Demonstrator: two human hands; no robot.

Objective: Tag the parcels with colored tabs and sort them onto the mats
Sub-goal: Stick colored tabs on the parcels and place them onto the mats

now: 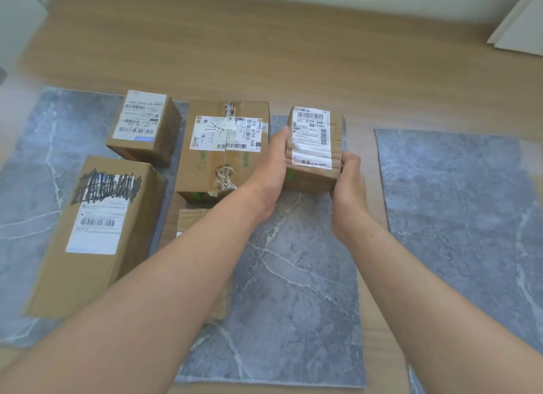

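Note:
A small cardboard parcel (313,147) with a white shipping label is held between both hands above the far end of the middle grey mat (293,276). My left hand (271,164) grips its left side, my right hand (349,179) grips its near right corner. A larger taped parcel (224,147) sits just left of it. Two more parcels stand on the left mat (26,188): a small one (144,123) at the back and a long one (100,226) with a scribbled-over label. My left forearm mostly hides another parcel (191,220). No colored tabs show.
A third grey marble-patterned mat (458,205) lies on the right on the wooden floor (264,50). A white board (520,26) leans at the far right corner. A pale wall runs along the back.

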